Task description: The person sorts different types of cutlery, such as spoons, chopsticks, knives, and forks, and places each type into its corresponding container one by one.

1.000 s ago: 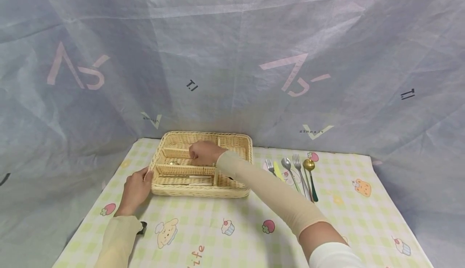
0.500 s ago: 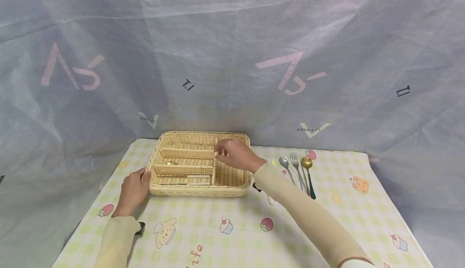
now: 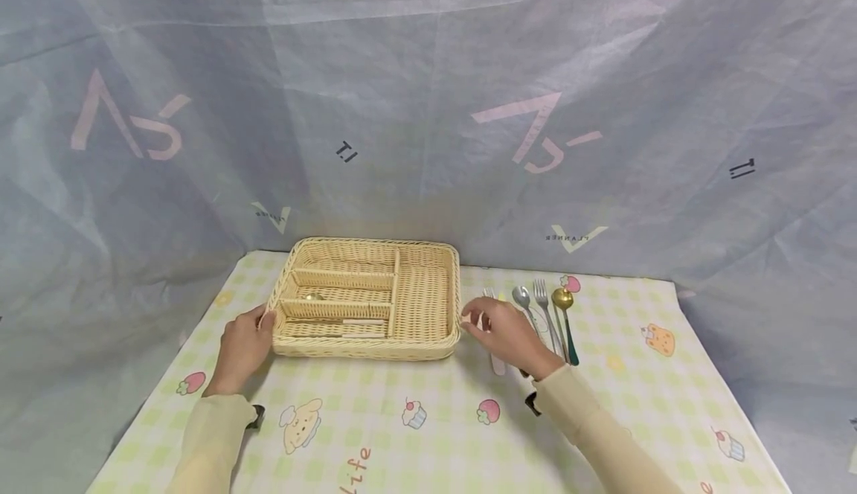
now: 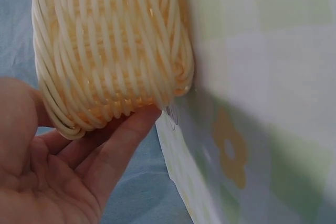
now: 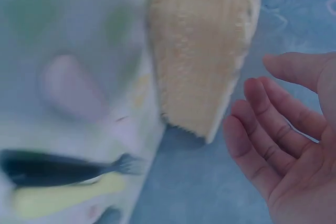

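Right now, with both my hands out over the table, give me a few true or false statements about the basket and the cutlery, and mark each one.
1. Your left hand grips the left end of the wicker basket. True.
2. Your right hand holds the silver spoon. False: it holds nothing; the spoon lies on the tablecloth.
3. In the head view, a silver fork lies between that spoon and a gold-bowled spoon. True.
4. The white handles lie in the basket's large right-hand compartment. False: they lie in the nearest left-hand one.

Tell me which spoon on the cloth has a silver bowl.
The silver spoon, just left of the long silver fork; the gold spoon, on that fork's right, has a gold bowl instead.
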Tool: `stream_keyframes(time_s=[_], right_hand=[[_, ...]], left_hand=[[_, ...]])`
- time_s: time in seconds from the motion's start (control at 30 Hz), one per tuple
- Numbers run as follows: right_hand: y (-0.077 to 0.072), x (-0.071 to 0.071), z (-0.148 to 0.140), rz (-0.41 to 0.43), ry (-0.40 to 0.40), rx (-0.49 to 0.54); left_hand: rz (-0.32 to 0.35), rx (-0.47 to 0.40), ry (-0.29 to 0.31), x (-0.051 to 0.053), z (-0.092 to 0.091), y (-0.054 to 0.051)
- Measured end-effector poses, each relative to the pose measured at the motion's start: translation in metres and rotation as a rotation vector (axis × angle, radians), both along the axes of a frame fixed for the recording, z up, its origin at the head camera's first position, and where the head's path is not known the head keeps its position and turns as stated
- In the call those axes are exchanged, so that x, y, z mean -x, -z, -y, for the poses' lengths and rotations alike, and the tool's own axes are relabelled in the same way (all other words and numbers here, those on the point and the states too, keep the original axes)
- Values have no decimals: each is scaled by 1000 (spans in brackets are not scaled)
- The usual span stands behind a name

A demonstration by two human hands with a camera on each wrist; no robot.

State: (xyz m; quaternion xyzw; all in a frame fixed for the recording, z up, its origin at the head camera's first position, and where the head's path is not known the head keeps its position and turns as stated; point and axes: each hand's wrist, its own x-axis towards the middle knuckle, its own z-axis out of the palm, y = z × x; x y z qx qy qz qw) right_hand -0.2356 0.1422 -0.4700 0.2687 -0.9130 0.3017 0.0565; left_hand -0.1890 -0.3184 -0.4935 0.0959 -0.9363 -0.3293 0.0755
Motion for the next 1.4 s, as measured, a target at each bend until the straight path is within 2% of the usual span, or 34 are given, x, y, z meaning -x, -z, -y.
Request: stream_keyframes(time_s=[0.1, 0.33, 0.53, 0.7, 0.87, 1.1, 1.4], right_hand=[[12, -10, -14, -10, 27, 24], [32, -32, -51, 29, 168, 59], [42, -36, -93, 39, 278, 60], [42, -29, -129, 56, 400, 32], [43, -23, -154, 88, 468, -31], [42, -4, -167, 110, 494, -107], [46, 20, -163, 227, 499, -162]], left_hand=[[3, 1, -11, 0, 0, -1], [5, -7, 0, -1, 0, -2], [3, -6, -8, -1, 0, -1], [7, -4, -5, -1, 2, 1], [11, -3, 4, 0, 1, 1], [-3, 9, -14, 0, -2, 1], [11, -5, -16, 0, -2, 1]])
